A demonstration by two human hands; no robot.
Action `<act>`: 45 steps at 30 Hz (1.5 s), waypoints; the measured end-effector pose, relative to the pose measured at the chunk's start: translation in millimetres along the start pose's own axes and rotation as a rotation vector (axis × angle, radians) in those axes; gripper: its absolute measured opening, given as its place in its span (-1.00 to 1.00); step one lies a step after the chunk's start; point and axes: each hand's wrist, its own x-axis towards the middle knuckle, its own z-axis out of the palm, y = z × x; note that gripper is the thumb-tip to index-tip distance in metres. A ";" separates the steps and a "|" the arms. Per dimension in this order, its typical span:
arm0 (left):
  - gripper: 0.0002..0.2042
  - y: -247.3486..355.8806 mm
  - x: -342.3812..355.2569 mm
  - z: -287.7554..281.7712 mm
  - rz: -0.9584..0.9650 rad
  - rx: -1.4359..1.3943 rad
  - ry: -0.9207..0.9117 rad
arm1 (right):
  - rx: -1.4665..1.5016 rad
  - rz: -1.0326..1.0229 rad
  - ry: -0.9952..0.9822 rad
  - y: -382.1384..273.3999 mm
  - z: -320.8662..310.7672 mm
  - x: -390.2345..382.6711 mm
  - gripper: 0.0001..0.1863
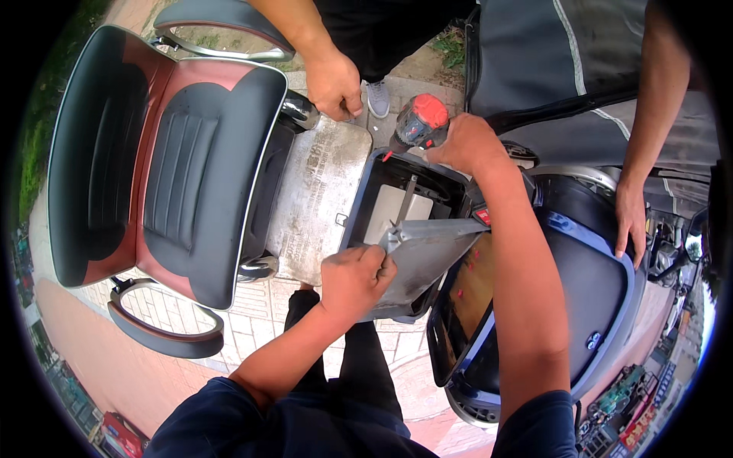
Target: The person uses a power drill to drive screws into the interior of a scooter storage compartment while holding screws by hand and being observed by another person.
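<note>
My left hand (355,281) is closed on the upper corner of a grey flat panel (435,256), which stands tilted over an open dark box (372,183). My right hand (467,145) grips a red-and-black cordless drill (418,122) above the far right corner of that box. The drill's tip and most of its handle are hidden. Inside the box shows a pale flat piece (395,210) with a metal strip across it. A red-and-black block (481,215) sits partly under my right forearm; whether it belongs to the drill, I cannot tell.
A black-and-red padded seat (183,175) with armrests stands left, beside a worn metal footplate (317,195). Right is a blue-rimmed black seat (561,305). Another person's hand (334,84) hangs over the footplate; another hand (631,217) touches the blue rim. A dark cover (565,69) lies behind.
</note>
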 end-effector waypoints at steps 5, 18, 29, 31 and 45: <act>-0.76 15.7 -29.6 -20.4 0.148 -0.082 0.020 | -0.043 0.071 -0.067 -48.2 -22.4 -63.1 -0.53; -0.77 20.1 -67.3 -53.6 0.162 -0.268 0.014 | -0.179 0.193 -0.003 -105.7 -21.6 -181.5 -0.61; -0.51 -16.1 -66.5 -44.7 0.001 -0.241 -0.408 | -0.147 0.261 0.118 -130.0 -19.3 -191.0 -0.67; -0.63 -24.8 -65.1 -38.9 0.065 -0.245 -0.414 | -0.097 0.294 0.140 -133.7 -20.6 -189.4 -0.70; -0.67 -65.4 -0.8 -2.0 -0.205 0.037 -0.584 | 0.707 0.717 0.582 -168.4 -72.8 -345.6 -0.71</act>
